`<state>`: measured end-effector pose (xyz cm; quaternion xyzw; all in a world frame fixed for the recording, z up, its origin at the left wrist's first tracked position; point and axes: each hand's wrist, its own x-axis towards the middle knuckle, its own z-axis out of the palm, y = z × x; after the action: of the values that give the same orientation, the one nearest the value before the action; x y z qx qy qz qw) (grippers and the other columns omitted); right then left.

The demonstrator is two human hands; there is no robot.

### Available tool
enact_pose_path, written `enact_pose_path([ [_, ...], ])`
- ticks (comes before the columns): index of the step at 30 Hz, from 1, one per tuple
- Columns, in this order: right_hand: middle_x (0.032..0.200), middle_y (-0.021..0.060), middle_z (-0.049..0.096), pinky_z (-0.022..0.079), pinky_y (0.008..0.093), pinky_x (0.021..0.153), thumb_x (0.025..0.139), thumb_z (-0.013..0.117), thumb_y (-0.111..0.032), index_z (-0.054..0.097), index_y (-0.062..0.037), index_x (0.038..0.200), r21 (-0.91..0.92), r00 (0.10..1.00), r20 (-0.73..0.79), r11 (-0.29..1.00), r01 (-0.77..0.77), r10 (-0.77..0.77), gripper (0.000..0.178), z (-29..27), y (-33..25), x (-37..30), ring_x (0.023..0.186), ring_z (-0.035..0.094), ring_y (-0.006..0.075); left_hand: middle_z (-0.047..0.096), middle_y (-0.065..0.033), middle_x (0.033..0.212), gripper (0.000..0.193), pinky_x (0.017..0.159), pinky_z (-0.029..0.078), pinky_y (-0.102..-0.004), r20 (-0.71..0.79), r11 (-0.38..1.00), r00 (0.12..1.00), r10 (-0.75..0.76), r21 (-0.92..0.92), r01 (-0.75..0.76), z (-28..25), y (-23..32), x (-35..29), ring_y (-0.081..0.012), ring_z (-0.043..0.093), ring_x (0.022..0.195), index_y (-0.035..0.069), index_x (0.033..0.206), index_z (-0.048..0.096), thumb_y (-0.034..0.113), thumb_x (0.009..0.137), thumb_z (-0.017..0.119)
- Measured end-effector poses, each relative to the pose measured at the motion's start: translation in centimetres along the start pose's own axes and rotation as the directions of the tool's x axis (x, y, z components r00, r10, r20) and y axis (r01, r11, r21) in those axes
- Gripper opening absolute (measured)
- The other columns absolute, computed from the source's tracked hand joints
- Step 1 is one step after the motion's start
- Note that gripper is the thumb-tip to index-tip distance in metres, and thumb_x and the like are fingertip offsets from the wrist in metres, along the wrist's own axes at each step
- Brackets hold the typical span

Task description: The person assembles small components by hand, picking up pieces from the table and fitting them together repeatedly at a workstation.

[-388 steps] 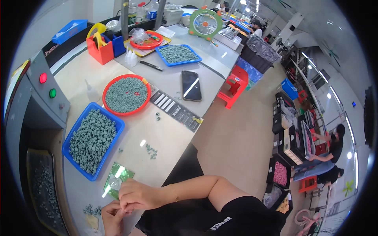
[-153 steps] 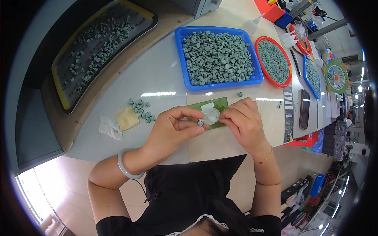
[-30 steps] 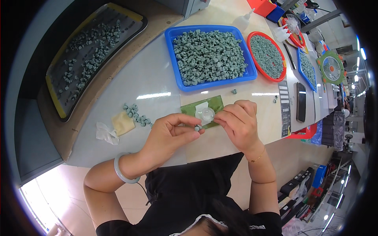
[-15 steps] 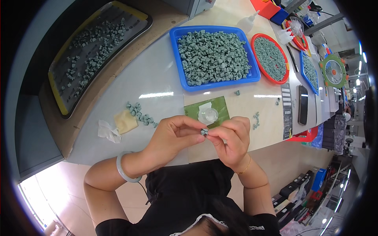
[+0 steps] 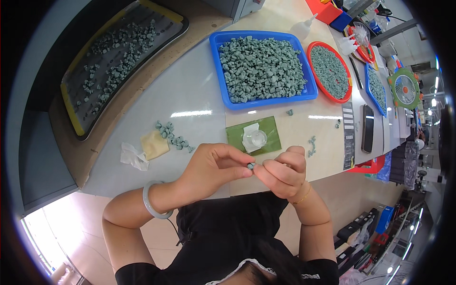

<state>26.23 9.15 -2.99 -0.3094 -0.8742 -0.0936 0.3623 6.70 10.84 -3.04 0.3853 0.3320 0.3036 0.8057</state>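
A small grey-green stone bead (image 5: pixel 250 166) sits pinched between the fingertips of the left hand (image 5: pixel 212 167) and the right hand (image 5: pixel 281 172), both closed on it just over the near edge of the pale worktable (image 5: pixel 190 95). At about twelve o'clock from the bead, just beyond the hands, lies a green square mat (image 5: pixel 253 136) carrying a white paper scrap and a small clear round dish (image 5: pixel 255 138). Farther off at twelve o'clock stands a blue rectangular plastic tray heaped with grey-green stones (image 5: pixel 261 69), and at one o'clock a red round plastic tray of finer green stones (image 5: pixel 330 71). At ten o'clock from the hands a loose cluster of green beads (image 5: pixel 173 136) lies beside a yellow cloth square (image 5: pixel 154 144) and a crumpled white tissue (image 5: pixel 132 156); well beyond them at ten o'clock is a dark yellow-rimmed tray of scattered stones (image 5: pixel 118 61). At two o'clock a few stray beads (image 5: pixel 311 146) lie near a black printed strip (image 5: pixel 348 135) and a black phone (image 5: pixel 367 135). A pale jade-like bangle (image 5: pixel 153 206) circles the left wrist. Nothing lies between the hands and the mat. Against a second ago, the hands have drawn back off the mat toward the body, leaving the dish uncovered; since half a second ago they have barely shifted.
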Motion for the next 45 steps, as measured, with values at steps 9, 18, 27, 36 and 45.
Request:
enact_pose_path([
  [9, 0.087, 0.0050, 0.056, 0.039, 0.0319, 0.066, 0.074, 0.068, -0.018, 0.057, -0.0090, 0.093, 0.168, 0.947, -0.053, 0.938, -0.304, 0.316, 0.024, -1.7, -0.9, -0.2, 0.075, 0.049, 0.0210, 0.064, -0.0065, 0.092, 0.021, 0.072, 0.048, -0.0246, -0.134, 0.881, 0.958, 0.254, 0.441, -0.172, -1.4, 4.4, 3.2, -0.0120, 0.060, 0.081, -0.001, 0.095, 0.062, 0.007, 0.076, 0.067],
  [18, 0.081, 0.0095, 0.054, 0.041, 0.0331, 0.070, 0.075, 0.065, -0.010, 0.056, -0.0029, 0.086, 0.178, 0.826, 0.000, 0.813, -0.554, 0.563, 0.016, -5.6, 0.1, -4.1, 0.076, 0.050, 0.0247, 0.061, -0.0122, 0.073, 0.010, 0.068, 0.045, -0.0373, -0.145, 0.159, 0.912, 0.384, 0.983, 0.090, -4.7, 8.4, 2.6, -0.0284, 0.059, 0.076, 0.003, 0.074, 0.061, 0.011, 0.067, 0.064],
  [27, 0.075, 0.0024, 0.057, 0.037, 0.0327, 0.072, 0.068, 0.067, -0.006, 0.061, -0.0078, 0.073, -0.202, 0.610, 0.158, 0.630, -0.750, 0.776, 0.008, -10.0, 4.4, -7.3, 0.079, 0.049, 0.0217, 0.060, -0.0104, 0.070, 0.005, 0.065, 0.043, -0.0364, -0.103, -0.017, 0.887, 0.451, 0.992, 0.124, -4.6, 4.2, -0.5, -0.0280, 0.057, 0.070, 0.002, 0.069, 0.061, 0.002, 0.065, 0.063],
  [36, 0.074, 0.0039, 0.057, 0.036, 0.0328, 0.071, 0.067, 0.066, -0.004, 0.062, -0.0052, 0.073, -0.280, 0.599, 0.228, 0.641, -0.715, 0.768, 0.008, -9.5, 4.6, -7.3, 0.077, 0.049, 0.0225, 0.058, -0.0106, 0.081, 0.012, 0.063, 0.046, -0.0290, -0.142, 0.244, 0.850, 0.506, 0.970, 0.017, -3.3, 3.5, 0.4, -0.0221, 0.058, 0.070, -0.002, 0.079, 0.060, -0.007, 0.069, 0.057],
  [45, 0.070, 0.0034, 0.052, 0.038, 0.0303, 0.064, 0.065, 0.069, -0.004, 0.062, -0.0064, 0.071, 0.190, 0.683, 0.277, 0.658, -0.728, 0.676, 0.010, -7.3, 2.3, -3.9, 0.069, 0.047, 0.0195, 0.058, -0.0090, 0.094, 0.011, 0.076, 0.045, -0.0243, -0.014, 0.938, 0.995, 0.095, 0.335, -0.084, 1.0, 1.8, -0.4, -0.0147, 0.057, 0.085, -0.002, 0.086, 0.063, -0.005, 0.076, 0.059],
])
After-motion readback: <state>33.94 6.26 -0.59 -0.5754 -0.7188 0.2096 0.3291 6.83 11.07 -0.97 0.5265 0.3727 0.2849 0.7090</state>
